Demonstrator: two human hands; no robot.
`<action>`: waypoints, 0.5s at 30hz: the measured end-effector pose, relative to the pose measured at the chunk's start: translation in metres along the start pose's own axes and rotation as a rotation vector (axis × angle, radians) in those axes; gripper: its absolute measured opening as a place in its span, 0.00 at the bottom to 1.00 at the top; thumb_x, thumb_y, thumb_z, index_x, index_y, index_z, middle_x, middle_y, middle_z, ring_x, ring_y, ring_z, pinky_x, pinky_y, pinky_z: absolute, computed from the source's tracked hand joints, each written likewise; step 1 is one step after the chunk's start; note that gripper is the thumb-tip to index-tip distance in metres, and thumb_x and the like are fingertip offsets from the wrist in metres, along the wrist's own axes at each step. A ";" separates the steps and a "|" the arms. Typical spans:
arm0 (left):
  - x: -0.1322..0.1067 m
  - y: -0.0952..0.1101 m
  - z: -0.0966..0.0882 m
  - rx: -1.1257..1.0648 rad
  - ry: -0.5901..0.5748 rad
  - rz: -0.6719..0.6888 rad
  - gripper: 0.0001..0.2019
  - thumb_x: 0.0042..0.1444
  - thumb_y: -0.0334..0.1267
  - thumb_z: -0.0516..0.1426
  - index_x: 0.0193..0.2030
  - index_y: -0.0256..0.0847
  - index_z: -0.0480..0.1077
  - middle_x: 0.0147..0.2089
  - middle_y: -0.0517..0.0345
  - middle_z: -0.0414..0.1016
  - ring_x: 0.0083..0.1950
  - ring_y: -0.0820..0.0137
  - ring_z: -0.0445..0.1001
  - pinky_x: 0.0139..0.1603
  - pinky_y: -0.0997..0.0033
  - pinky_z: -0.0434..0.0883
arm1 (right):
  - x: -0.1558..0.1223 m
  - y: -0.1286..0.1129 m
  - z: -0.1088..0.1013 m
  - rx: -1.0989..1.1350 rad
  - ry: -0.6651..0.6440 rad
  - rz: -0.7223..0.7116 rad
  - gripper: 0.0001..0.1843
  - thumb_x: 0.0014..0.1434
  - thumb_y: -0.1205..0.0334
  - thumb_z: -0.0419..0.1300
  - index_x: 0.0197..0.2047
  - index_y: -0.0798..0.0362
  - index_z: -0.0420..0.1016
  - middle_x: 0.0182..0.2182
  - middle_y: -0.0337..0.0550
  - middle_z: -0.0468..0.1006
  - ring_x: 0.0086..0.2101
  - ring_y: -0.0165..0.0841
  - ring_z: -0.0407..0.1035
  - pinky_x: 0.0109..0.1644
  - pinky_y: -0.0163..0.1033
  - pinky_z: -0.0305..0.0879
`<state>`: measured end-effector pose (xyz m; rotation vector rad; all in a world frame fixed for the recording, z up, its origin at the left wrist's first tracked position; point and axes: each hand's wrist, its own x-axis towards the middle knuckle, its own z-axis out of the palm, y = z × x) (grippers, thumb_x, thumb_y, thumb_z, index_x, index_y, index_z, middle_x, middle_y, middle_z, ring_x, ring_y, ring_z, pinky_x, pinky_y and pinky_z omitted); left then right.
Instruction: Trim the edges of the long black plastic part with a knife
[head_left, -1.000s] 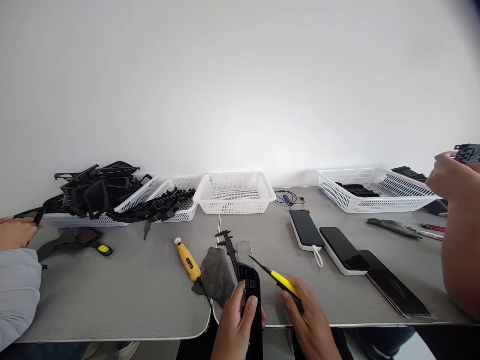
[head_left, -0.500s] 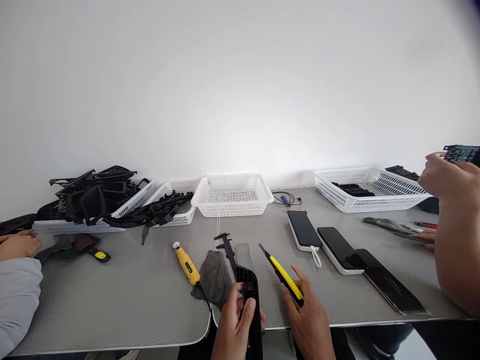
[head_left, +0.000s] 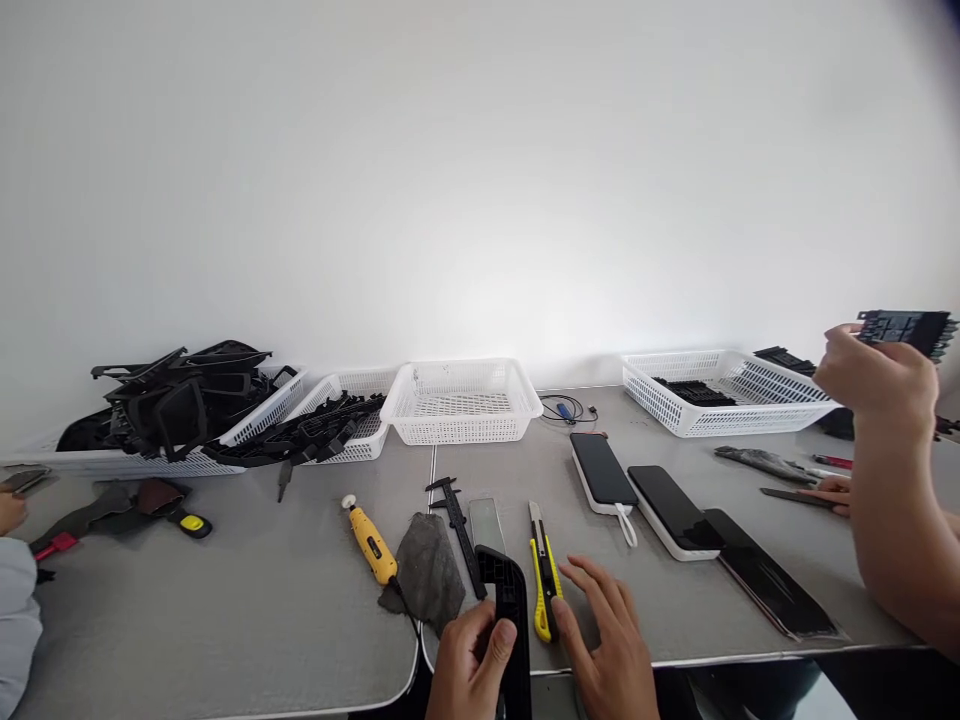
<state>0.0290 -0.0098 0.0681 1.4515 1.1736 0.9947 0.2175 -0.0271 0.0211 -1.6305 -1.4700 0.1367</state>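
Note:
My left hand is closed around a long black plastic part with a rounded end, at the table's front edge. A yellow and black utility knife lies on the table with its blade pointing away. My right hand is just to the right of it, fingers apart, the thumb at the knife's handle; whether it touches I cannot tell. Beyond the plastic part lie a black caliper and a clear flat piece. A grey cloth and a yellow rotary tool rest to the left.
White baskets line the wall, the left ones piled with black plastic parts. Phones and power banks lie on the right. A co-worker's hand holds a black part at far right; another person's sleeve shows at left.
The utility knife has gone from my right hand to the table, and that hand has opened. My left hand still holds the black part. The person at left has drawn back leftward.

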 end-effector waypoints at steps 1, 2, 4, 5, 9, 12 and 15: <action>-0.001 0.001 0.002 -0.031 0.042 0.013 0.31 0.61 0.71 0.54 0.26 0.44 0.65 0.26 0.61 0.62 0.30 0.66 0.63 0.34 0.69 0.62 | -0.001 -0.001 -0.003 -0.002 -0.036 -0.041 0.17 0.70 0.45 0.58 0.56 0.41 0.79 0.58 0.47 0.79 0.57 0.47 0.72 0.52 0.53 0.78; -0.001 0.001 0.005 -0.064 0.072 0.025 0.30 0.61 0.70 0.55 0.28 0.43 0.70 0.28 0.59 0.67 0.33 0.64 0.67 0.37 0.68 0.65 | -0.002 -0.002 -0.007 0.005 -0.079 -0.080 0.16 0.70 0.46 0.59 0.54 0.41 0.80 0.58 0.46 0.78 0.57 0.47 0.72 0.52 0.52 0.78; 0.001 0.001 0.013 -0.143 0.109 0.028 0.28 0.62 0.68 0.56 0.35 0.42 0.76 0.34 0.55 0.75 0.38 0.61 0.74 0.42 0.67 0.70 | -0.003 -0.009 -0.014 0.047 -0.175 -0.145 0.14 0.69 0.45 0.60 0.48 0.42 0.82 0.59 0.46 0.78 0.56 0.47 0.72 0.53 0.52 0.77; 0.003 0.000 0.019 -0.183 0.116 0.021 0.27 0.62 0.67 0.57 0.39 0.42 0.77 0.36 0.54 0.78 0.40 0.60 0.75 0.43 0.67 0.71 | -0.003 -0.013 -0.017 0.080 -0.221 -0.167 0.14 0.68 0.44 0.61 0.45 0.43 0.82 0.58 0.47 0.78 0.56 0.47 0.72 0.53 0.52 0.77; 0.005 0.000 0.048 -0.273 0.164 0.001 0.24 0.61 0.63 0.61 0.39 0.40 0.77 0.36 0.53 0.80 0.41 0.61 0.78 0.43 0.67 0.73 | 0.002 -0.029 -0.025 0.230 -0.372 -0.172 0.16 0.69 0.45 0.60 0.45 0.45 0.83 0.51 0.48 0.81 0.51 0.45 0.74 0.50 0.49 0.78; -0.012 0.004 0.066 -0.231 0.266 0.001 0.24 0.62 0.61 0.61 0.48 0.41 0.78 0.49 0.47 0.82 0.52 0.54 0.79 0.55 0.60 0.74 | 0.006 -0.031 -0.027 0.318 -0.435 -0.107 0.16 0.73 0.48 0.55 0.48 0.44 0.83 0.48 0.48 0.81 0.48 0.42 0.74 0.49 0.46 0.77; -0.047 0.008 0.065 -0.134 0.202 0.022 0.21 0.66 0.52 0.62 0.60 0.45 0.75 0.66 0.44 0.74 0.67 0.51 0.70 0.68 0.50 0.70 | 0.007 -0.027 -0.026 0.342 -0.417 -0.066 0.19 0.75 0.49 0.52 0.46 0.45 0.83 0.43 0.47 0.81 0.43 0.40 0.74 0.46 0.44 0.76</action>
